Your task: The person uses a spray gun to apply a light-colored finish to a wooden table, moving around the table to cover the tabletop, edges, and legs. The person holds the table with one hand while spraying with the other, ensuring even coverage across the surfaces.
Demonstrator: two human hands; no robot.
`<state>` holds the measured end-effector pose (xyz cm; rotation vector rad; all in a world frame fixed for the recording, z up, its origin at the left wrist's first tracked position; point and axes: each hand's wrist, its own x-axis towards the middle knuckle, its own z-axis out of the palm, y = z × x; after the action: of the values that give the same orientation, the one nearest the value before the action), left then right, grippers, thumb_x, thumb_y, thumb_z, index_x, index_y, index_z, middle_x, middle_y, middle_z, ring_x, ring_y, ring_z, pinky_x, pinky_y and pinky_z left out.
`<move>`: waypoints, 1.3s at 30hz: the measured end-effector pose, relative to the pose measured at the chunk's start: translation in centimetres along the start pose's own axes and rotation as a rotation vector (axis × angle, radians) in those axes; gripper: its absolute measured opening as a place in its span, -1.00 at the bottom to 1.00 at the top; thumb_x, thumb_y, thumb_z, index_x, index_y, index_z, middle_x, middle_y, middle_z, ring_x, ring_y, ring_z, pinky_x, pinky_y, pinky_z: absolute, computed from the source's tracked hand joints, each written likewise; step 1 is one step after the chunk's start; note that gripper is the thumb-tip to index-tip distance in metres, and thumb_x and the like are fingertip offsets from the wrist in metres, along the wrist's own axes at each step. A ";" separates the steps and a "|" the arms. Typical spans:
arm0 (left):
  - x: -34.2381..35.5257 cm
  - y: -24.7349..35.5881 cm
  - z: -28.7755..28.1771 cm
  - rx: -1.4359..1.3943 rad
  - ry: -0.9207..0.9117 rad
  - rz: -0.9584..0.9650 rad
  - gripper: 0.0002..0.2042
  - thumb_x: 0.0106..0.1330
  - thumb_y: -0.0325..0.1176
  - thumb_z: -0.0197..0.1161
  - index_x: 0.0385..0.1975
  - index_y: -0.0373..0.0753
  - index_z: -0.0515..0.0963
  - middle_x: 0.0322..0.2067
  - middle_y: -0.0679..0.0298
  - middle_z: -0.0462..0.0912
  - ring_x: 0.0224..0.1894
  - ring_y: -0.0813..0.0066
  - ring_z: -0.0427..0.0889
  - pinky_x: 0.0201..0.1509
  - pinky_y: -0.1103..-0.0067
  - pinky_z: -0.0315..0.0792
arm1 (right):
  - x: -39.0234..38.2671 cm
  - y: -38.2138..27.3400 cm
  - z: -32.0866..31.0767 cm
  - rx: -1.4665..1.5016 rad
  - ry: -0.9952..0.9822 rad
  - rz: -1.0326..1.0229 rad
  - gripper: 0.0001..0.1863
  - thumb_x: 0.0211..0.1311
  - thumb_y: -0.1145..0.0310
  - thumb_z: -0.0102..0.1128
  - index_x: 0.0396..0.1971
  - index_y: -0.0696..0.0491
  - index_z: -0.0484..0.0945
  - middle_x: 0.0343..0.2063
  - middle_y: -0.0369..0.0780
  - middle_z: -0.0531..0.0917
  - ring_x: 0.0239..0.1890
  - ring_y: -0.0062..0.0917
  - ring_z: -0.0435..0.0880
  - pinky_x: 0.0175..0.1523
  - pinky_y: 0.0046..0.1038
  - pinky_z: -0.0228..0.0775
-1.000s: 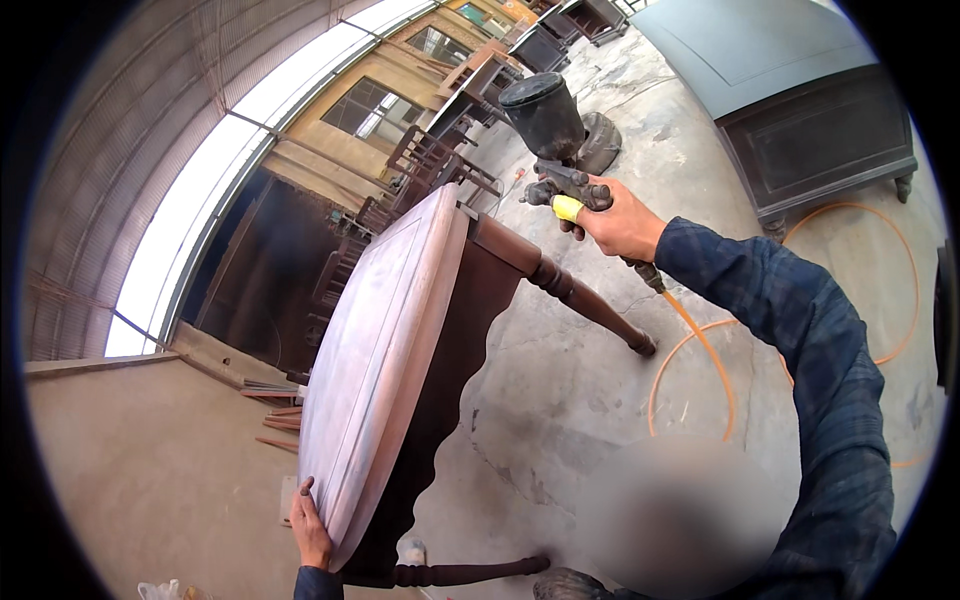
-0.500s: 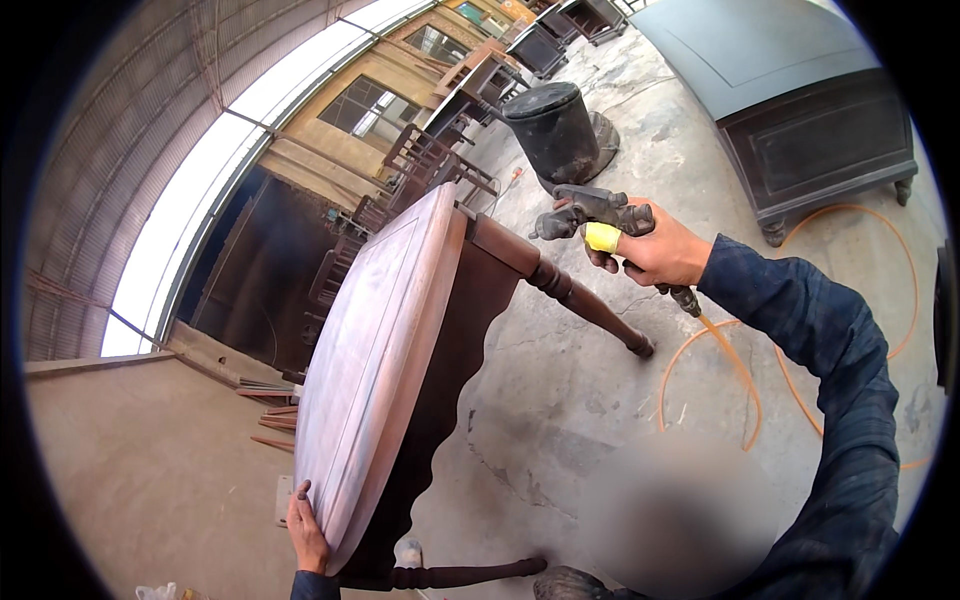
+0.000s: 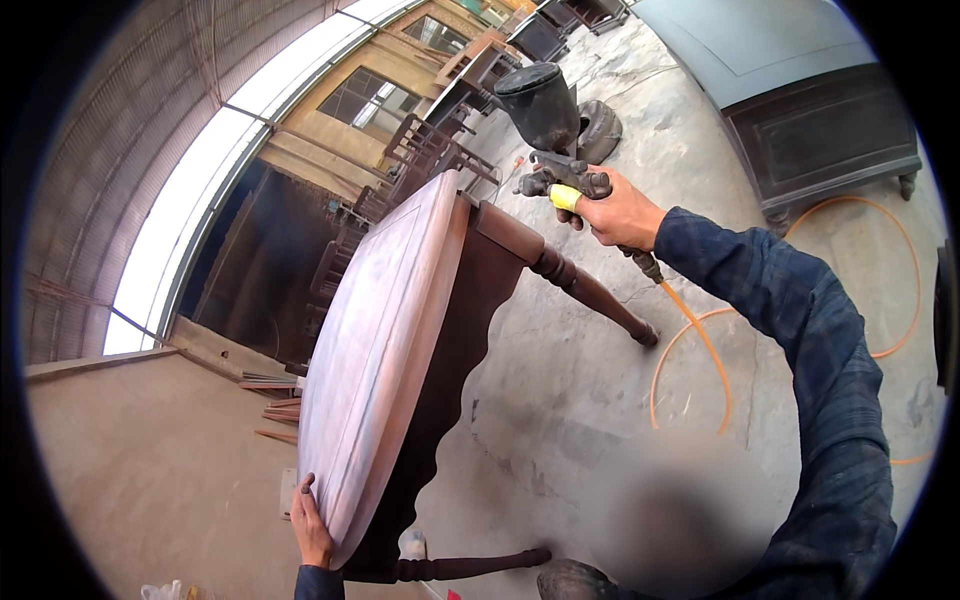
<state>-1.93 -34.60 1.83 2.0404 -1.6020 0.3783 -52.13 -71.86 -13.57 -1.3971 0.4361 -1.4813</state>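
Observation:
My right hand (image 3: 612,212) is closed round a dark spray gun (image 3: 565,180) with a yellow band near its grip. A black lidded paint cup (image 3: 540,105) sits above the gun, and an orange hose (image 3: 703,335) hangs from its handle. The nozzle points left, beyond the far corner of a wooden table (image 3: 385,300). That table has a pale, reddish-edged top, a dark scalloped apron and turned legs; it looks tilted, top facing left. At its near end my left hand (image 3: 312,530) grips the top's edge, fingers partly hidden.
The hose loops over the concrete floor (image 3: 520,400) to the right. A dark cabinet with a grey top (image 3: 770,45) stands at the back right. Beyond the table are a dark ring-shaped object (image 3: 598,130) and wooden chairs (image 3: 425,150). Wood strips (image 3: 282,410) lie by the left wall.
My right hand has moved the spray gun and its cup left and farther away, toward the table's far corner. The hose swung along. My left hand stays on the table edge.

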 end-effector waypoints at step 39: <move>-0.1 0.5 -0.3 -0.009 -0.002 -0.012 -0.51 0.60 -0.12 -0.17 0.13 -0.45 0.50 0.09 -0.02 0.59 0.18 0.19 0.51 0.34 0.43 0.27 | 2.0 0.2 1.1 0.036 0.103 0.001 -0.77 0.29 0.38 0.07 -0.13 0.16 0.55 -0.43 -0.32 0.67 -0.44 -0.72 0.54 -0.39 -0.60 0.40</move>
<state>-2.40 -34.47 2.11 2.0434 -1.5886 0.3642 -50.72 -73.19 -12.39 -1.2965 0.4724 -1.5575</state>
